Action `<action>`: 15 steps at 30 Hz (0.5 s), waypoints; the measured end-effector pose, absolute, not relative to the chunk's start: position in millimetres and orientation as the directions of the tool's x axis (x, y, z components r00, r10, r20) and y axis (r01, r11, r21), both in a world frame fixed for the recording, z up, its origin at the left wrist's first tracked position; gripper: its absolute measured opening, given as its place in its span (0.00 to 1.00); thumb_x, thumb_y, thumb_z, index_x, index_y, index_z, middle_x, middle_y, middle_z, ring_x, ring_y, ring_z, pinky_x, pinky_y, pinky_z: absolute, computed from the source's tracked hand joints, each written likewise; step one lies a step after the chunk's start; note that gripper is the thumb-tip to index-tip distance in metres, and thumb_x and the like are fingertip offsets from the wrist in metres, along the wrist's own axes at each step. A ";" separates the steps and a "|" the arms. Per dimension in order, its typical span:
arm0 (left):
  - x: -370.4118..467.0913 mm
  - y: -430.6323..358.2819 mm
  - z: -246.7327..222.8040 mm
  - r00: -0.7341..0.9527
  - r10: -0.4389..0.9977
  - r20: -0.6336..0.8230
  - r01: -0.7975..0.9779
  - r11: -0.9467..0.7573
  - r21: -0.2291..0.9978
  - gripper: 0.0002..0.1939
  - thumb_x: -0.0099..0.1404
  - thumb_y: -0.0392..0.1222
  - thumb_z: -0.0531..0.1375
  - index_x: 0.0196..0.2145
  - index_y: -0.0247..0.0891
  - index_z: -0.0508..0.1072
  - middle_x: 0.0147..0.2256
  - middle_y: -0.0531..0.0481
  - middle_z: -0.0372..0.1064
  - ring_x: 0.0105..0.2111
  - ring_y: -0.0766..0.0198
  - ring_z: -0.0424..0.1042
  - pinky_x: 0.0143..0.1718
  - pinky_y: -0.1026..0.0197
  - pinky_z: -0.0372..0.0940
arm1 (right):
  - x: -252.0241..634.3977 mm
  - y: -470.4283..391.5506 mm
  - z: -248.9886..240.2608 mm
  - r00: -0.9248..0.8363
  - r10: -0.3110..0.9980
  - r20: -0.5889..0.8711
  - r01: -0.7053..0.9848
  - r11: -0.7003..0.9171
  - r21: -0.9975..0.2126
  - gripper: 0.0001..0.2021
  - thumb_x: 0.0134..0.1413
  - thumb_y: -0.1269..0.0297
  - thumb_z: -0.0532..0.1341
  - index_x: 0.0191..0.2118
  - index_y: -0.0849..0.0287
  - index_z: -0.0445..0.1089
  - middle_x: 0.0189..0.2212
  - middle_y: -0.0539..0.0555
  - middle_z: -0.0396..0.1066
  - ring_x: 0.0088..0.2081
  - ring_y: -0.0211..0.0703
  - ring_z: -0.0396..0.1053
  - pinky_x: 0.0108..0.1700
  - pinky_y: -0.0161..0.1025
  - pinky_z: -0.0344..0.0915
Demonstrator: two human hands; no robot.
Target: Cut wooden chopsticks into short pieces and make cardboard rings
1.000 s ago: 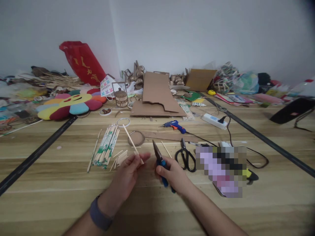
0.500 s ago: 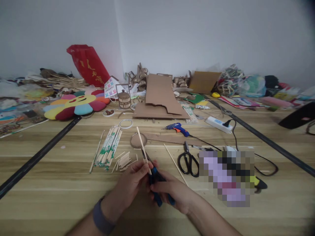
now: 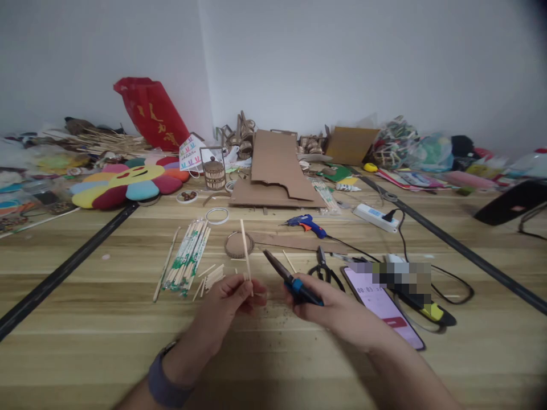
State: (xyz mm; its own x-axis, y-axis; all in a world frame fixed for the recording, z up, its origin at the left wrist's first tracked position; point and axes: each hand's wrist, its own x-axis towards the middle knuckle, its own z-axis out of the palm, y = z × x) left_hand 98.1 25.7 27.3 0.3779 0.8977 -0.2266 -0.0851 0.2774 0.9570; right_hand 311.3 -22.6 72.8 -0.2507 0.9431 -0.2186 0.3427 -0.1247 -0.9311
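Note:
My left hand (image 3: 235,296) pinches a light wooden chopstick (image 3: 245,245), which stands nearly upright above the table. In my right hand (image 3: 320,302) is a pair of blue-and-black handled pliers (image 3: 294,282), their dark jaws pointing up and left, apart from the chopstick. Short cut stick pieces (image 3: 213,277) lie just left of my left hand. Beyond them rests a bundle of paper-wrapped chopsticks (image 3: 188,256). A round cardboard base (image 3: 239,245) with a rim lies behind the held chopstick. Small crumbs are scattered on the table between my hands.
A blue glue gun (image 3: 310,225), black-handled scissors (image 3: 322,270) and a phone (image 3: 395,319) lie to the right. A power strip (image 3: 376,217) sits farther back. Cardboard sheets (image 3: 277,165), a flower cushion (image 3: 132,182) and a small lidded bucket (image 3: 214,173) stand behind.
The pliers have moved right, away from the chopstick, with my right hand. My left hand still holds the chopstick, now more upright and slightly to the left.

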 end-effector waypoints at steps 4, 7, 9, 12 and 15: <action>99.4 25.6 28.0 0.407 0.871 -0.276 -0.091 0.340 0.936 0.16 0.52 0.54 0.68 0.29 0.39 0.78 0.32 0.48 0.79 0.32 0.57 0.77 0.32 0.61 0.67 | 318.7 -26.6 74.7 -0.255 0.930 -0.264 0.562 -0.080 -0.823 0.09 0.48 0.67 0.57 0.38 0.57 0.66 0.35 0.50 0.66 0.38 0.44 0.62 0.41 0.38 0.58; 99.8 24.7 28.0 0.439 0.846 -0.301 -0.088 0.375 0.923 0.17 0.50 0.55 0.69 0.29 0.39 0.78 0.30 0.49 0.79 0.30 0.58 0.77 0.32 0.60 0.68 | 322.7 -28.2 76.4 -0.240 0.920 -0.309 0.657 -0.080 -0.750 0.10 0.47 0.69 0.56 0.38 0.57 0.67 0.34 0.50 0.66 0.38 0.44 0.63 0.41 0.38 0.58; 100.3 23.4 27.6 0.463 0.830 -0.311 -0.079 0.388 0.918 0.16 0.50 0.54 0.70 0.29 0.38 0.77 0.29 0.50 0.78 0.29 0.59 0.77 0.32 0.60 0.68 | 324.4 -28.8 77.4 -0.246 0.909 -0.335 0.677 -0.086 -0.731 0.11 0.46 0.70 0.56 0.38 0.57 0.67 0.35 0.50 0.67 0.38 0.44 0.63 0.40 0.38 0.59; 101.4 21.4 26.5 0.481 0.810 -0.336 -0.067 0.416 0.907 0.16 0.49 0.53 0.70 0.30 0.38 0.77 0.28 0.50 0.78 0.28 0.59 0.76 0.32 0.60 0.68 | 324.7 -29.1 78.7 -0.262 0.895 -0.360 0.684 -0.091 -0.724 0.13 0.45 0.71 0.56 0.40 0.57 0.68 0.35 0.50 0.68 0.37 0.43 0.64 0.39 0.37 0.59; 102.5 19.8 26.1 0.498 0.794 -0.347 -0.058 0.430 0.901 0.19 0.48 0.54 0.70 0.31 0.38 0.76 0.28 0.50 0.78 0.27 0.60 0.76 0.32 0.60 0.67 | 321.7 -28.4 78.8 -0.253 0.885 -0.390 0.696 -0.114 -0.709 0.13 0.44 0.72 0.57 0.39 0.57 0.69 0.34 0.50 0.68 0.36 0.42 0.64 0.37 0.36 0.59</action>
State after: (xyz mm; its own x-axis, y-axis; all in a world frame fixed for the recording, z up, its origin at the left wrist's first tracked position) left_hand 102.5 19.8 26.1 0.4983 0.7944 -0.3473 -0.0576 0.4300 0.9010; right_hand 321.7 -28.4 78.8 -0.2528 0.8853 -0.3904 0.6958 -0.1140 -0.7092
